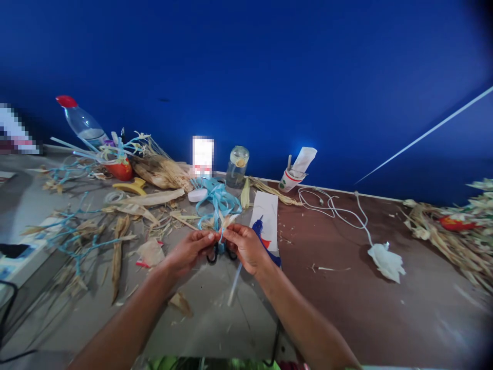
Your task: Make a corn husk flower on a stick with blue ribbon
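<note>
My left hand (192, 247) pinches a light-blue ribbon (216, 218) between thumb and fingers. Close against it, my right hand (246, 247) grips a small pale corn-husk piece (226, 223), which meets the ribbon between my fingertips. Beyond my hands the ribbon leads to a loose heap of the same blue ribbon (219, 196). Dark loops that look like scissor handles (212, 255) show just under my fingers, mostly hidden. Right of my right hand, a blue glue gun (258, 226) lies on a white card (265, 201), partly covered by my hand.
Husk scraps and blue-wrapped stems (79, 254) litter the left side. A red cup (120, 168), a tilted bottle (81, 121) and a glass jar (238, 167) stand along the wall. At right are a white paper cup (290, 180), a white cable (335, 209) and dried husks (442, 239).
</note>
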{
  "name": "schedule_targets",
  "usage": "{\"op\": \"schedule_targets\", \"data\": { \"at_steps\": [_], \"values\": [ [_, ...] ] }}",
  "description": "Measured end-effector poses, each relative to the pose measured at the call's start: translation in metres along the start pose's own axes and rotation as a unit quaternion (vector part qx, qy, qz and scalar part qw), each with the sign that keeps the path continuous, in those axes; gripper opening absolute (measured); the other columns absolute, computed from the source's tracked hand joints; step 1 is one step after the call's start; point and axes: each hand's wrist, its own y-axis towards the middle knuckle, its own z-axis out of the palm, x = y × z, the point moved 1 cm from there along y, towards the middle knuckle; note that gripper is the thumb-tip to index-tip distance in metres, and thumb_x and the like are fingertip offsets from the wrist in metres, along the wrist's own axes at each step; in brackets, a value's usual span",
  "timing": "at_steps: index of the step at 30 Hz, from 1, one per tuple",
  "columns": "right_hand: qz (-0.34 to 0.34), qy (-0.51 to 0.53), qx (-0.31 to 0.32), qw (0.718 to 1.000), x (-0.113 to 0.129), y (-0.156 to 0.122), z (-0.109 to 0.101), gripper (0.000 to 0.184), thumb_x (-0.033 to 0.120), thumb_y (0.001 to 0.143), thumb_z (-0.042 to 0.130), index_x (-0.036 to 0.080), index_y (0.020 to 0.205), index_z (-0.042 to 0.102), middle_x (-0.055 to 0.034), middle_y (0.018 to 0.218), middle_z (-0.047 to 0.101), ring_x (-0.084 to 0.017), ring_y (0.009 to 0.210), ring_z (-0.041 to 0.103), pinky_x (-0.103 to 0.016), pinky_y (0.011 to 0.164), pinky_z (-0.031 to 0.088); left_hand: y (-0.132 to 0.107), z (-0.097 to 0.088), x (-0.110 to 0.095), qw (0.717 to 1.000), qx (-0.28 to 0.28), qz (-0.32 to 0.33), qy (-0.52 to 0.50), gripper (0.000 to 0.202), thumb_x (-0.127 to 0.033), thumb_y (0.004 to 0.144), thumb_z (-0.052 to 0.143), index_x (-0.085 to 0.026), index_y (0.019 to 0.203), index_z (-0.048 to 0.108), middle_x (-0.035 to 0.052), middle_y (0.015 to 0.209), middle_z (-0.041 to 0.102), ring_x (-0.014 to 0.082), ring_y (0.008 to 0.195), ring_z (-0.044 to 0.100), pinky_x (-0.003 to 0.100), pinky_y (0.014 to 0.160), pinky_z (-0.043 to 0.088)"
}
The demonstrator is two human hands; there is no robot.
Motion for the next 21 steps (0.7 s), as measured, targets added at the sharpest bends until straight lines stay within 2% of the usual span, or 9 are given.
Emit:
{"op": "schedule_targets", "data": {
  "at_steps": [4, 8, 12, 17, 21],
  "values": [
    [-0.001, -0.011, 0.016, 1.000, -0.005, 0.001, 0.001, 0.022, 0.032, 0.058, 0.074, 0.015, 0.061, 0.060, 0.0029, 0.056, 0.057, -0.008, 0.054, 0.046, -0.021, 0.054, 0.031, 0.002, 0.004, 0.005, 1.000, 0.013, 0.003, 0.027, 0.024, -0.034, 0.066, 0.072, -0.011, 0.065, 0.065, -0.0002, 0.053, 0.051, 0.0077, 0.048, 0.040, 0.022, 0.047, 0.028],
    [-0.014, -0.029, 0.039, 0.999, -0.009, 0.003, 0.002, 0.021, 0.034, 0.061, 0.072, 0.015, 0.062, 0.063, 0.0020, 0.055, 0.056, -0.008, 0.053, 0.042, -0.021, 0.052, 0.029, 0.003, 0.007, 0.004, 0.999, 0.014, 0.010, 0.029, 0.030, -0.036, 0.059, 0.076, -0.012, 0.059, 0.059, -0.0023, 0.051, 0.047, 0.0071, 0.048, 0.037, 0.022, 0.047, 0.025],
    [-0.037, -0.055, -0.001, 0.998, -0.011, 0.005, 0.002, 0.022, 0.038, 0.064, 0.067, 0.016, 0.067, 0.064, 0.0039, 0.053, 0.050, -0.006, 0.048, 0.034, -0.021, 0.049, 0.024, 0.003, 0.007, 0.002, 0.998, -0.035, 0.033, 0.042, 0.032, -0.037, 0.056, 0.077, -0.014, 0.057, 0.055, -0.0023, 0.051, 0.049, 0.0080, 0.049, 0.038, 0.022, 0.048, 0.026],
    [-0.087, -0.160, -0.029, 0.983, -0.013, 0.003, 0.003, 0.019, 0.032, 0.062, 0.068, 0.016, 0.070, 0.062, 0.0026, 0.061, 0.056, -0.009, 0.057, 0.045, -0.022, 0.057, 0.034, 0.003, 0.011, 0.001, 0.992, -0.048, 0.065, 0.093, 0.037, -0.042, 0.055, 0.075, -0.015, 0.054, 0.050, -0.0041, 0.048, 0.044, 0.0080, 0.048, 0.035, 0.023, 0.049, 0.027],
    [-0.104, -0.211, -0.058, 0.970, -0.015, 0.002, 0.002, 0.017, 0.031, 0.061, 0.067, 0.016, 0.065, 0.060, 0.0028, 0.060, 0.054, -0.010, 0.057, 0.045, -0.022, 0.057, 0.035, 0.003, 0.012, 0.001, 0.984, -0.065, 0.080, 0.146, 0.040, -0.046, 0.053, 0.075, -0.016, 0.054, 0.048, -0.0042, 0.050, 0.044, 0.0083, 0.051, 0.035, 0.023, 0.050, 0.028]
  ]
}}
